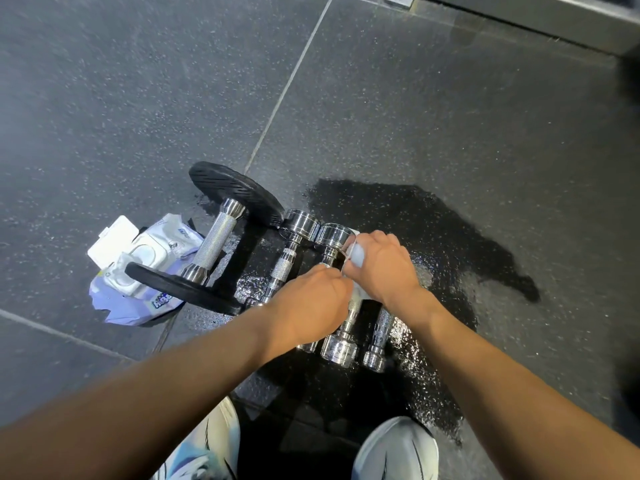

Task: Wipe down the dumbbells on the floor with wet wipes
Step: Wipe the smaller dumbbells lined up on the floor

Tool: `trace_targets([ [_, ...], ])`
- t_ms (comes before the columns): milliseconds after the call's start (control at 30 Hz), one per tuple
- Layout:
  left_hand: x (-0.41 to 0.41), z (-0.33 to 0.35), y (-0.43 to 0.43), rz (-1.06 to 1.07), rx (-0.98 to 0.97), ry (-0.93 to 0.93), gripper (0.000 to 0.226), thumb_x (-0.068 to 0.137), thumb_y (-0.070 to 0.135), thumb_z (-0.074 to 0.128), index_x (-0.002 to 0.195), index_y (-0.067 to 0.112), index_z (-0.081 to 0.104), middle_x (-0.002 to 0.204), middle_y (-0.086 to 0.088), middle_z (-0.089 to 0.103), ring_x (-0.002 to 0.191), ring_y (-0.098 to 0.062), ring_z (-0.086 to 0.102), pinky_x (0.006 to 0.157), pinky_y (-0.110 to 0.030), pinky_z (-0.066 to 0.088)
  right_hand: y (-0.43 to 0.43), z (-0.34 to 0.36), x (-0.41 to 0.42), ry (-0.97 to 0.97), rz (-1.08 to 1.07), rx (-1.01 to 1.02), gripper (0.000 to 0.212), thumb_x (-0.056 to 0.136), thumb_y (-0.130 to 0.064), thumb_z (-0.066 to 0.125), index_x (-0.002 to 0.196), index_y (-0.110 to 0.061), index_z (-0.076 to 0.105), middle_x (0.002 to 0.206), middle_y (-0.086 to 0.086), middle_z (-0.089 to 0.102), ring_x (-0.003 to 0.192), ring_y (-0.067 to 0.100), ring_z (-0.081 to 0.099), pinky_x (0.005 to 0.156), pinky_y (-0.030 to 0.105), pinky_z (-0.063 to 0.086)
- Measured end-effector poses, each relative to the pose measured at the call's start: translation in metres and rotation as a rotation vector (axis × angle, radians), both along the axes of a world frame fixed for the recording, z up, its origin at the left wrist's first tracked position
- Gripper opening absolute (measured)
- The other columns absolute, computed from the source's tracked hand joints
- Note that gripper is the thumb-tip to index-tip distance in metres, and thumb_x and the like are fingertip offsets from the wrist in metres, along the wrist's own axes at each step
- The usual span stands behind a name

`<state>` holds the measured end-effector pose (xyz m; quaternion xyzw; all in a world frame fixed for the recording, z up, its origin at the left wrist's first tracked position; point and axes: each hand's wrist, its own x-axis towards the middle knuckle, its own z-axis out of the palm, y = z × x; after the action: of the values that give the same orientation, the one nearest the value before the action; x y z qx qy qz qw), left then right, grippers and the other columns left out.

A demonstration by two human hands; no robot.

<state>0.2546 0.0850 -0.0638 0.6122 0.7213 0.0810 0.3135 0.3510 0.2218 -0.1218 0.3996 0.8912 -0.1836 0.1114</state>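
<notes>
Left hand (311, 303) and right hand (381, 265) both pinch the white wet wipe (362, 294); best wrap it snugly round the shiny chrome dumbbell (339, 348) and twist

Single view here, riding on the person's head and tipped steeply down at the floor (450, 116), nearly overhead. It's a wide lens, soft at the edges. Both forearms sweep in from the bottom corners, and the left hand (308, 306) and right hand (381, 265) sit close under the camera, just below centre, over the dumbbells (337, 348). Back from the fingers, two shoes (394, 448) clip the bottom edge. Left of the fingers sits the wipes pack (138, 271). Beyond them, floor runs up to a metal ledge (519, 12) at the top right.
</notes>
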Motion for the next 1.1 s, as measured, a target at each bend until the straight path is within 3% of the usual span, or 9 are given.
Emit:
trace_targets([
  [133,0.001,0.001,-0.003,-0.011,0.033,-0.027,0.017,0.101,0.016,0.048,0.106,0.010,0.064,0.104,-0.003,0.059,0.104,-0.018,0.050,0.087,-0.029,0.048,0.001,-0.004,-0.005,-0.010,-0.012,-0.003,0.043,0.090,-0.034,0.064,0.129,-0.018,0.058,0.127,0.007,0.052,0.116,0.027,0.043,0.103,0.037,0.038],
  [200,0.000,0.000,-0.005,-0.022,0.037,-0.028,0.022,0.101,0.017,0.047,0.113,0.010,0.064,0.105,-0.003,0.060,0.106,-0.019,0.050,0.087,-0.031,0.049,0.000,-0.007,-0.003,0.018,-0.021,-0.022,0.043,0.092,-0.032,0.065,0.131,-0.016,0.056,0.128,0.008,0.050,0.116,0.028,0.041,0.105,0.035,0.035],
  [367,0.000,0.000,-0.007,-0.032,0.039,-0.028,0.017,0.101,0.016,0.047,0.102,0.011,0.063,0.101,-0.003,0.059,0.102,-0.019,0.050,0.090,-0.037,0.050,0.001,-0.009,0.013,0.211,-0.044,-0.172,0.037,0.097,-0.020,0.064,0.131,-0.008,0.056,0.129,0.009,0.049,0.119,0.025,0.040,0.105,0.030,0.032],
  [433,-0.001,-0.001,-0.008,-0.025,0.050,-0.015,0.017,0.101,0.017,0.047,0.102,0.011,0.063,0.100,-0.003,0.059,0.101,-0.018,0.049,0.091,-0.037,0.050,0.000,-0.008,0.019,0.271,-0.036,-0.178,0.038,0.101,-0.023,0.058,0.136,-0.008,0.055,0.134,0.009,0.051,0.126,0.024,0.043,0.117,0.033,0.025],
  [500,-0.001,-0.001,-0.008,-0.021,0.050,-0.012,0.018,0.101,0.018,0.046,0.103,0.011,0.063,0.099,-0.002,0.058,0.098,-0.017,0.047,0.091,-0.037,0.050,-0.002,-0.006,0.025,0.276,-0.030,-0.121,0.040,0.105,-0.031,0.051,0.141,-0.013,0.053,0.140,0.005,0.054,0.135,0.022,0.045,0.127,0.041,0.007],
  [667,-0.003,-0.003,-0.011,0.001,0.014,-0.008,0.020,0.101,0.016,0.045,0.108,0.013,0.063,0.104,-0.001,0.059,0.104,-0.018,0.048,0.094,-0.038,0.048,-0.007,0.007,0.041,0.150,-0.040,-0.014,0.057,0.105,-0.052,0.040,0.153,-0.022,0.037,0.152,0.001,0.049,0.143,0.018,0.043,0.124,0.049,-0.013],
  [767,-0.005,-0.002,-0.012,0.016,-0.011,-0.018,0.024,0.102,0.020,0.045,0.119,0.016,0.061,0.111,0.001,0.058,0.109,-0.018,0.047,0.097,-0.039,0.046,-0.014,0.008,0.046,0.044,-0.040,0.033,0.064,0.105,-0.057,0.030,0.159,-0.023,0.023,0.156,0.006,0.045,0.147,0.023,0.038,0.123,0.054,-0.013],
  [900,-0.006,-0.004,-0.010,0.027,-0.010,0.007,0.024,0.101,0.021,0.046,0.121,0.017,0.058,0.114,0.000,0.057,0.110,-0.017,0.045,0.100,-0.039,0.044,-0.019,0.009,0.043,-0.028,-0.041,0.061,0.067,0.106,-0.058,0.021,0.162,-0.022,0.016,0.160,0.006,0.039,0.158,0.028,-0.003,0.121,0.058,-0.015],
  [1100,-0.012,-0.012,-0.011,0.070,0.052,0.019,0.039,0.099,0.011,0.048,0.137,0.018,0.052,0.128,0.003,0.052,0.116,-0.016,0.041,0.105,-0.038,0.042,-0.034,0.006,0.052,-0.094,-0.024,0.173,0.061,0.110,-0.036,0.020,0.162,-0.015,-0.004,0.159,0.004,0.040,0.157,0.035,-0.006,0.121,0.065,-0.006],
])
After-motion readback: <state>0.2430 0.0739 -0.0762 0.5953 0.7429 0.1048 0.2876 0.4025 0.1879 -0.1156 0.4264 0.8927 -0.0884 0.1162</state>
